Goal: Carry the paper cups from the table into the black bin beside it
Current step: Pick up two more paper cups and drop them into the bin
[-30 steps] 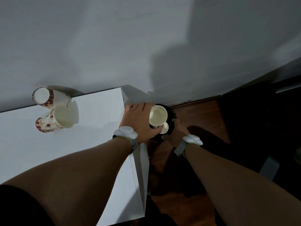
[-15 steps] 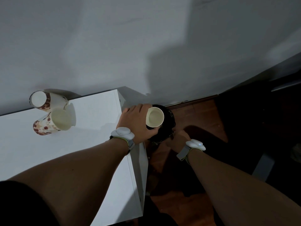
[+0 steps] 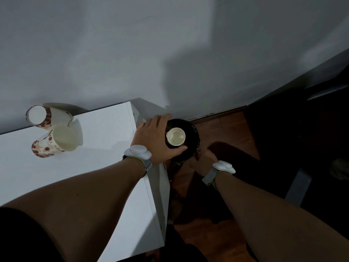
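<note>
Paper cup (image 3: 176, 136) sitting in black bin (image 3: 194, 146), left hand (image 3: 154, 138) hovering open, right hand (image 3: 204, 163) grip unclear.

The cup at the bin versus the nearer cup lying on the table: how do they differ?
The cup at the bin is upright, mouth up; the nearer table cup lies on its side, mouth facing right. The bin cup sits within the black bin opening beside the left hand, whether gripped is unclear; the table cup lies untouched on the white table. Both show cream interiors.
</note>
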{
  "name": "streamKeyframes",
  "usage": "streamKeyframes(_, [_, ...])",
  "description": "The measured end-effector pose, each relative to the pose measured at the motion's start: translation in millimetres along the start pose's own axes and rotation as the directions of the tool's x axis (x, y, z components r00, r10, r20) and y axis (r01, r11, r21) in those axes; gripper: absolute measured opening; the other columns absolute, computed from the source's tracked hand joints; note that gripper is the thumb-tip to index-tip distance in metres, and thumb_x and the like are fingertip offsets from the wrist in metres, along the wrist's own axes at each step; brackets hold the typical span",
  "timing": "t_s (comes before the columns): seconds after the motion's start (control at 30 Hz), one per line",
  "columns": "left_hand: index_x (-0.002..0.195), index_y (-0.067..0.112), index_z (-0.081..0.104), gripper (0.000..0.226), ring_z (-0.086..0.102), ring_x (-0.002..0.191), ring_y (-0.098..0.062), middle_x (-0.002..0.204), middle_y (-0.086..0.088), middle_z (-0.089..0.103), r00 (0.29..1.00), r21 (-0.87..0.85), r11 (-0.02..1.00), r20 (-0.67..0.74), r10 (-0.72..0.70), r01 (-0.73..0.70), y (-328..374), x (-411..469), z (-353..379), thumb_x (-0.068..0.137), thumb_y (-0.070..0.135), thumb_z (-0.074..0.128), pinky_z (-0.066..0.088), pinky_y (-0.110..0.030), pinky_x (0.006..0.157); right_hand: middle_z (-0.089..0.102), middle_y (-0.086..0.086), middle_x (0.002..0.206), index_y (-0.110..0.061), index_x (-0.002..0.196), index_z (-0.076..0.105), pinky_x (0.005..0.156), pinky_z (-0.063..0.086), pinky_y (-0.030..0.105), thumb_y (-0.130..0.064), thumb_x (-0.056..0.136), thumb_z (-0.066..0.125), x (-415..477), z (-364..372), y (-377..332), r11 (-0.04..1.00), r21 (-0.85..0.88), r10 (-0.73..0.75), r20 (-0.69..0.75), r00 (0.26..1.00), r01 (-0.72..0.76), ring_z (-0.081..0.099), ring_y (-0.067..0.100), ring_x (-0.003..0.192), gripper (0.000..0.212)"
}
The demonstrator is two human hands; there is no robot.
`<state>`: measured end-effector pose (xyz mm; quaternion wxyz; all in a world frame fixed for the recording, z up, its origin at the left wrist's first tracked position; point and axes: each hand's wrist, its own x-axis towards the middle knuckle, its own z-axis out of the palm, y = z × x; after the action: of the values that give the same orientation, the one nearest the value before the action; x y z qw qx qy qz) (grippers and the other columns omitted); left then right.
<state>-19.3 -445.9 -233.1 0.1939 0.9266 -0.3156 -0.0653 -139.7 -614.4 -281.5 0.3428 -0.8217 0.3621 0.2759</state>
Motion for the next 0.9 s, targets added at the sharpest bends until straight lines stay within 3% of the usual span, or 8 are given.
streamKeyframes(0.07, [0.136,0.026,0.053,0.091,0.066,0.102,-0.023,0.120,0.004,0.067,1.000,-0.019,1.000,0.002,0.002,-0.002,0,0,1,0.070,0.085,0.071,0.051,-0.041,0.090,0.059,0.018,0.136,-0.007,0.145,0.047,0.099,0.038,0.032,-0.021,0.090,0.073,-4,5,0,0.999,0.004,-0.035,-0.028,0.999,0.035,0.057,0.032,0.124,0.063])
streamKeyframes(0.2, [0.086,0.026,0.057,0.028,0.055,0.066,-0.017,0.080,0.012,0.059,1.000,-0.058,0.998,-0.002,0.016,-0.016,-3,0,4,0.077,0.050,0.067,0.051,-0.037,0.068,0.064,0.021,0.128,-0.004,0.138,0.055,0.094,0.044,0.034,-0.019,0.083,0.080,-6,11,0,0.998,0.055,-0.036,-0.058,0.998,0.039,0.061,0.035,0.118,0.062])
streamKeyframes(0.27, [0.076,0.025,0.052,0.019,0.049,0.057,-0.016,0.070,0.011,0.053,1.000,-0.069,0.998,0.007,0.011,-0.011,-4,0,6,0.074,0.041,0.063,0.041,-0.031,0.060,0.064,0.022,0.127,-0.002,0.137,0.057,0.095,0.045,0.036,-0.017,0.082,0.081,-8,15,-1,0.997,0.070,-0.035,-0.060,0.998,0.039,0.061,0.035,0.118,0.062])
streamKeyframes(0.53, [0.075,0.034,0.044,0.018,0.046,0.053,-0.011,0.067,0.015,0.048,1.000,-0.072,0.997,0.021,-0.002,0.004,-8,1,10,0.071,0.044,0.059,0.023,-0.016,0.054,0.063,0.020,0.128,-0.005,0.138,0.056,0.093,0.045,0.035,-0.022,0.081,0.082,-14,22,0,0.998,0.054,-0.038,-0.086,0.996,0.043,0.060,0.035,0.118,0.064])
streamKeyframes(0.8, [0.091,0.039,0.050,0.023,0.056,0.066,-0.009,0.081,0.018,0.057,0.996,-0.179,0.982,0.080,-0.046,0.060,-1,-3,-5,0.074,0.049,0.062,0.036,-0.019,0.057,0.063,0.019,0.129,-0.002,0.136,0.055,0.097,0.041,0.032,-0.014,0.092,0.070,-57,5,-13,0.992,0.094,-0.067,-0.137,0.988,0.081,0.058,0.035,0.121,0.049])
streamKeyframes(0.9, [0.105,0.033,0.060,0.033,0.064,0.081,-0.014,0.095,0.017,0.062,0.987,-0.262,0.963,0.159,-0.030,0.072,2,-5,-20,0.075,0.047,0.065,0.049,-0.029,0.069,0.062,0.016,0.131,-0.005,0.140,0.051,0.098,0.045,0.034,-0.017,0.091,0.073,-78,-8,-22,0.990,0.101,-0.087,-0.119,0.989,0.100,0.058,0.033,0.121,0.055])
